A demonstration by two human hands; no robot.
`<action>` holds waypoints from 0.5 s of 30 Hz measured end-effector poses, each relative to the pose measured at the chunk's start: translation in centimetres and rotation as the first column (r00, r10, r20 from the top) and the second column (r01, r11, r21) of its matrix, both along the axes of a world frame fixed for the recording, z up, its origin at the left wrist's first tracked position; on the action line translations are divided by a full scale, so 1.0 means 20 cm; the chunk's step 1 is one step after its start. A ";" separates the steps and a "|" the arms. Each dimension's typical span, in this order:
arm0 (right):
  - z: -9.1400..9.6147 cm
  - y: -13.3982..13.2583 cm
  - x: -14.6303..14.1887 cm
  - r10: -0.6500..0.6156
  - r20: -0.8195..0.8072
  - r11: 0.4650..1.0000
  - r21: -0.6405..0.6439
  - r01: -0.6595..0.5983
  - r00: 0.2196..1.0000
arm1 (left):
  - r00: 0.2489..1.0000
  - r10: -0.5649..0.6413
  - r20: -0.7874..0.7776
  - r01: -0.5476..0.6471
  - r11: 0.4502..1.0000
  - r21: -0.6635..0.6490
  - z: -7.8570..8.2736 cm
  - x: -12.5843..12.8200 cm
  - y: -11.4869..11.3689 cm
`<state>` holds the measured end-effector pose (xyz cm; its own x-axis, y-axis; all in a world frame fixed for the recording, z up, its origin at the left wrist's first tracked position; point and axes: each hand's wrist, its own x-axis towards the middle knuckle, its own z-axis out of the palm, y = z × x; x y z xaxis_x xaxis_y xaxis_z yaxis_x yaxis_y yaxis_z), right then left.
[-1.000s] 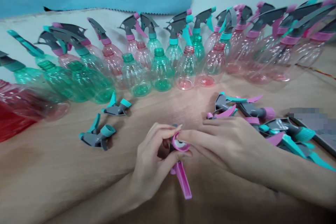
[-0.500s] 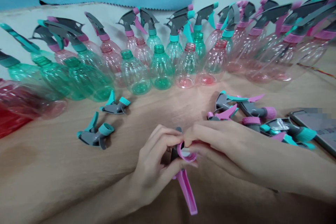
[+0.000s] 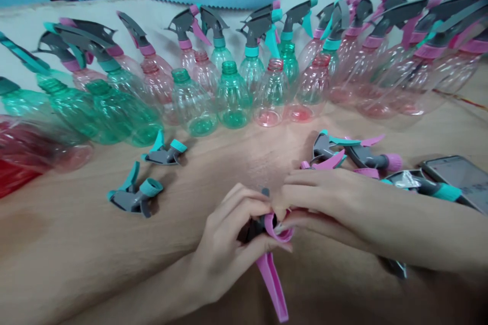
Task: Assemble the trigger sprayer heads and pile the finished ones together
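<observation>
**Both hands on one spray head, near edge of worktop**

- Left hand closed round a grey plastic spray head with pink collar and pink lever. Fingers wrap the grey body; the lever hangs down towards the person.
- Right hand meets it from the other side, fingertips pinched on the pink collar. The two hands touch at the collar.
- The spray head is held just above the brown wooden worktop, centre front.
- Left of the hands, well apart: two loose grey-and-teal spray heads lying on the wood.
- Behind the right hand: a heap of loose grey, pink and teal spray heads, with a dark phone beside them.
- Further back: a curved row of clear green and pink plastic bottles, some capped with spray heads, some open-necked.
</observation>
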<state>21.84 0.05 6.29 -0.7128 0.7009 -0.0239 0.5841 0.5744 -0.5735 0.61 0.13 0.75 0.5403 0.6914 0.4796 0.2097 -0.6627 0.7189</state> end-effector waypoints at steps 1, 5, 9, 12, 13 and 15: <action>0.01 0.00 0.01 0.015 -0.006 1.000 -0.001 -0.015 1.000 | 1.000 -0.005 0.002 0.005 1.000 -0.013 0.00 0.00 0.00; 0.06 -0.02 0.03 0.075 -0.033 0.997 0.016 -0.075 0.997 | 0.994 0.077 0.075 -0.063 0.984 -0.168 -0.03 -0.01 0.01; 0.08 -0.02 0.03 -0.076 -0.131 0.963 0.249 0.107 0.988 | 0.990 0.110 0.090 -0.082 0.959 -0.270 -0.06 -0.02 0.02; 0.06 -0.02 0.00 -0.156 -0.232 0.835 0.488 0.253 0.960 | 0.989 0.117 0.088 -0.082 0.942 -0.326 -0.06 -0.02 0.01; 0.05 -0.02 -0.01 -0.159 -0.242 0.810 0.522 0.266 0.957 | 0.988 0.124 0.091 -0.085 0.932 -0.351 -0.06 -0.02 0.01; 0.01 -0.02 -0.03 -0.150 -0.226 0.820 0.516 0.249 0.963 | 0.986 0.137 0.099 -0.088 0.914 -0.395 -0.06 -0.02 0.01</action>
